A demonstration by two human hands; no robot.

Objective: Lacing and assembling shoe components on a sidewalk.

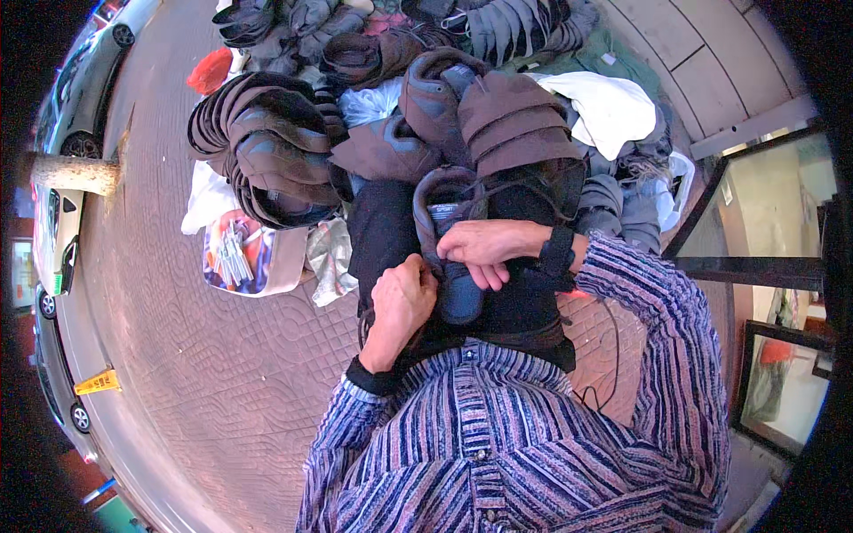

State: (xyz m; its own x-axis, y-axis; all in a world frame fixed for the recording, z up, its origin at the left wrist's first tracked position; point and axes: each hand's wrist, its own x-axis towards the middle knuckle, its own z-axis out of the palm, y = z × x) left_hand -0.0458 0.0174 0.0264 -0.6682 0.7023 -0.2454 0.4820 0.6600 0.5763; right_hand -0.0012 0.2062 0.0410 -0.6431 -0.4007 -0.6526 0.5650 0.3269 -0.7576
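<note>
A dark brown and blue-grey shoe upper (425, 209) lies lengthwise over my lap, its blue-grey toe part (462, 298) towards my body. My right hand (487, 249) reaches across it from the right, thumb and forefinger pinched at its left edge, the other fingers hanging loosely over it. Close against that same edge, my left hand (404, 300) is closed with its fingertips curled under. Whatever sits between those left fingers is hidden. Just past the piece on my knees, stacked brown shoe uppers (520, 124) and more loose ones (386, 149) are heaped.
A nested bundle of shoe uppers (275, 147) stands to the left, above an open bag (280, 266) holding thin pale sticks. White cloth (609, 111) covers part of the pile at right. A glass-paned frame (755, 204) stands at far right. Cars (67, 231) and a tree trunk (80, 174) are at far left.
</note>
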